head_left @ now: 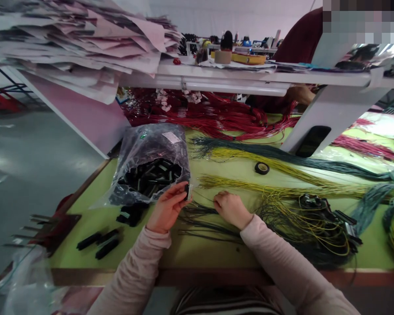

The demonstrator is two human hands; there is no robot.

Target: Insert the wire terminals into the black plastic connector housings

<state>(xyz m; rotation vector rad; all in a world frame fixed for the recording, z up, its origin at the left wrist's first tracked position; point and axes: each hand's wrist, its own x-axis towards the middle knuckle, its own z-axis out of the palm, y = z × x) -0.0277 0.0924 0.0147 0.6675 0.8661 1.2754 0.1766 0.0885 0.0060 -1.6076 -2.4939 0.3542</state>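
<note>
note first the left hand (168, 208): closed, thumb and fingers gripping a small connector housing (188, 191) with a pale row of contacts, held upright at the fingertips and turned toward the right hand (231, 209). right hand: fingers drawn together in a pinch near the housing, over a thin dark wire (203, 197); gripping or only touching, impossible to tell from this view. likely reason for the pose: both hands close together above the table, with the pale face of the housing toward the wire.

see, just left of the hands, a clear plastic bag (147, 144) filled with black housings, and loose black housings (131, 214) against its lower edge. three more black housings (100, 242) lie farther left, near the table edge. probable reason for this placement: short reach from the left hand.

see, to the right, wire bundles laid lengthwise on the green table mat (216, 258): yellow wires (282, 189), dark green wires (282, 154) and, beyond them, red wires (210, 116), with ends fanned toward the hands, likely for easy separation of single strands. also note loose dark wires (206, 223) below the hands, a roll of tape (262, 168) between bundles, and a tangle of wires with connectors (315, 227) at right. overhead: a white shelf (249, 76) and stacked papers (85, 43). behind the shelf: a co-worker's hand (302, 94).
</note>
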